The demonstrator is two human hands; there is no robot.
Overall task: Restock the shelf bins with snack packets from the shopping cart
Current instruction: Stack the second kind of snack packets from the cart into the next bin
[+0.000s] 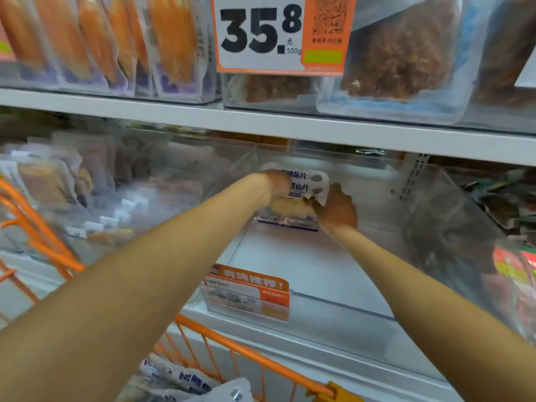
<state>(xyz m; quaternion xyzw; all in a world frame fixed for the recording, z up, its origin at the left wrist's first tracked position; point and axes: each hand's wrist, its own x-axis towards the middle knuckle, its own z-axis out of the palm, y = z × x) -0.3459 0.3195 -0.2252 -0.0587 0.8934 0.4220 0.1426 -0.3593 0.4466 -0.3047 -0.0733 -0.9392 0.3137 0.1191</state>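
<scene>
Both hands are deep in the clear shelf bin (319, 256). The left hand (277, 181) clasps the stacked fish-slice packets (293, 198) from the left; the right hand (336, 208) has its fingers curled round their right edge. The packets look light, soft and slippery, best held by the edges. They stand upright, labels facing out, long axis vertical.

- Packets (293, 195) stand at the back of the middle bin (319, 271), between both hands.
- Left hand (275, 181) on their left, right hand (336, 207) on their right.
- Cart (246, 352) before the shelf, below the arms.
- Price sign (261, 33) above the bin.
</scene>
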